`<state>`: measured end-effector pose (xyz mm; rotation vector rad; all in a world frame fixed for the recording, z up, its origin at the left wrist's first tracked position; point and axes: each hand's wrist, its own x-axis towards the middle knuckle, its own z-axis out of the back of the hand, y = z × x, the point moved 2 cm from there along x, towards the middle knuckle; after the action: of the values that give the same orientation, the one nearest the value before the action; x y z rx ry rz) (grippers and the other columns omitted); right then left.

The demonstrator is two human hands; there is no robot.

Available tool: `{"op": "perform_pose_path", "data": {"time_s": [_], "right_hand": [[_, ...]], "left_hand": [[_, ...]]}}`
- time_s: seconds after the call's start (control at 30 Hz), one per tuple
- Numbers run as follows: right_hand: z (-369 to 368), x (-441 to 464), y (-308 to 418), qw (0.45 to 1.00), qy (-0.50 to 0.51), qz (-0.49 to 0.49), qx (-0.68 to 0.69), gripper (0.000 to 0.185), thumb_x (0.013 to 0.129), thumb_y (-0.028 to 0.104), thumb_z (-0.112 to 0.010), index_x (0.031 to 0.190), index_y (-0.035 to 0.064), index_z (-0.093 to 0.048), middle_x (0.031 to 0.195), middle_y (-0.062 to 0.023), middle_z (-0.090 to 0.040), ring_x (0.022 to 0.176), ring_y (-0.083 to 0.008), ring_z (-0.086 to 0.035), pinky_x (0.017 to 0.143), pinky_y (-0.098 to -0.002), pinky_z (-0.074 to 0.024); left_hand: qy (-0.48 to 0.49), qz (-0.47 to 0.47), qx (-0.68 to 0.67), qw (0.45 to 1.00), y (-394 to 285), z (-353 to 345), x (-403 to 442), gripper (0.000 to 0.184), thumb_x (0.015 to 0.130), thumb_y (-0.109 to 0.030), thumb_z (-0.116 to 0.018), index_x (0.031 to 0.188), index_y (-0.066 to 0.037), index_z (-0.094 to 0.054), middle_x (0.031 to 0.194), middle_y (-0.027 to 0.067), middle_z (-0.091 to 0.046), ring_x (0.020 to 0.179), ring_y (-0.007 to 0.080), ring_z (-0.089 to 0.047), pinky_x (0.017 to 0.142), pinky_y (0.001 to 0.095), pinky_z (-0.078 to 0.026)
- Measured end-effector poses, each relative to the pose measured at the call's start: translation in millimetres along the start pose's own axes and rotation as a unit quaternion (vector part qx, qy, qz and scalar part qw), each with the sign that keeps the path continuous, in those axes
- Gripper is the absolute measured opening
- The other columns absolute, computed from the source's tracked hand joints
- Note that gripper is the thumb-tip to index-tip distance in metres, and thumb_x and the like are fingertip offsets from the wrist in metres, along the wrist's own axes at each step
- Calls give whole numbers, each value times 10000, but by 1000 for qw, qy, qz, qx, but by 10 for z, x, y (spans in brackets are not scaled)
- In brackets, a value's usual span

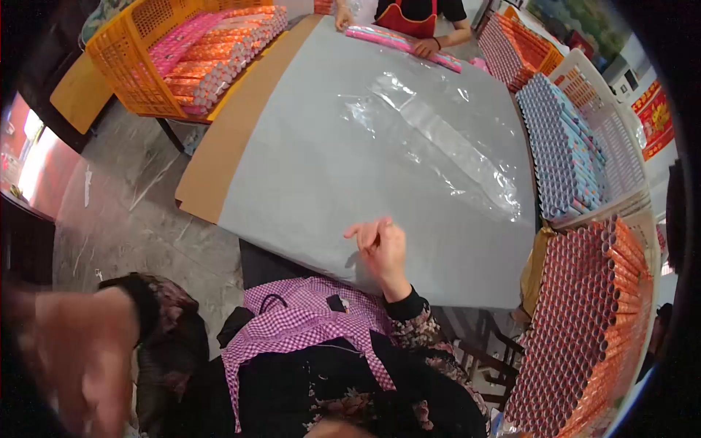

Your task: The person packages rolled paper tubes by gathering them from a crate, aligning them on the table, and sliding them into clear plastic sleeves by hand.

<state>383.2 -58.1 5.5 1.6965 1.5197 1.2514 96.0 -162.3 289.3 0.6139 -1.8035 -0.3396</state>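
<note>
My right hand (381,248) is over the near edge of the grey table (307,160), palm up, its fingers loosely curled and apart, with nothing seen in it. At the lower left, away from the table, my left hand (84,358) is large and smeared by motion, so its fingers and anything in them cannot be made out. Clear plastic film (453,146) lies crumpled across the table beyond my right hand. At the far edge a co-worker in a red apron (409,22) has both hands on a pink and blue wrapped roll (401,42).
An orange crate (135,66) of pink and orange rolls stands at the back left. Along the right side are stacks of blue rolls (562,146) and red-orange rolls (577,321), with a white crate (624,146) behind. Brown cardboard (219,160) edges the table's left side.
</note>
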Motion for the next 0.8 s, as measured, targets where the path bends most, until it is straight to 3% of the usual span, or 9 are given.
{"op": "perform_pose_path", "data": {"time_s": [0.03,0.07,0.1,0.13,0.17,0.33,0.57,0.7,0.8], "right_hand": [[26,-8,-8,1000,6,4,5,566,1069,399,-337,614,76,-428,488,-4,-364,435,-126,-359,740,-448,-517],[66,-16,-22,999,-12,-24,-31,562,1071,383,-341,613,71,-439,489,-5,-367,442,-130,-371,739,-443,-519],[119,-12,-41,996,-33,-53,-67,559,1072,368,-345,613,66,-449,491,-6,-370,448,-134,-383,738,-438,-522],[219,20,-95,998,-4,-47,-31,506,1062,244,-347,629,37,-510,519,-24,-447,516,-116,-481,637,-288,-488],[269,69,-116,998,0,-46,-30,506,1062,244,-347,629,37,-510,519,-24,-447,516,-116,-481,637,-288,-488],[266,325,-105,975,-34,-162,-146,511,1046,268,-382,612,37,-522,516,-3,-422,499,-109,-460,591,-280,-462],[321,556,-231,959,42,-189,-208,416,1017,240,-426,743,-8,-618,606,-16,-535,578,-119,-536,576,-266,-444],[215,31,16,925,176,-319,-107,286,997,160,-439,1034,-19,-660,928,-64,-678,859,-145,-632,784,-292,-503],[237,-449,86,912,229,-295,-168,265,962,147,-500,1115,-3,-655,1067,-91,-693,958,-188,-637,873,-316,-492]], "left_hand": [[4,167,-128,977,-15,-40,-380,794,999,-541,-344,1329,178,-401,1398,395,-368,1259,546,-430,1044,715,-311],[259,121,261,922,-54,737,-654,741,1005,-541,-322,1398,83,-394,1465,366,-296,1273,530,-425,1024,699,-363],[218,260,200,919,103,483,-1013,653,1023,-495,-317,1406,20,-436,1481,309,-334,1280,466,-457,1011,602,-432],[298,313,246,867,134,507,-1309,557,1020,-403,-375,1352,27,-495,1481,267,-370,1298,405,-459,1038,521,-406],[373,364,291,802,132,546,-1620,462,1017,-311,-433,1298,35,-554,1481,225,-406,1317,343,-460,1066,439,-380],[495,524,343,603,-219,1082,-3180,414,899,-208,-619,1261,-13,-575,1390,231,-465,1278,415,-438,1048,497,-347],[549,501,413,527,-367,1285,-3563,400,894,-202,-618,1250,-27,-562,1399,209,-461,1287,376,-434,1046,480,-328],[551,508,431,503,-264,1420,-3582,375,907,-220,-601,1233,-37,-567,1382,205,-473,1292,375,-422,1048,484,-319],[541,493,462,501,-87,1641,-3651,330,933,-211,-567,1196,-12,-573,1335,214,-505,1222,393,-464,1018,494,-349]]}}
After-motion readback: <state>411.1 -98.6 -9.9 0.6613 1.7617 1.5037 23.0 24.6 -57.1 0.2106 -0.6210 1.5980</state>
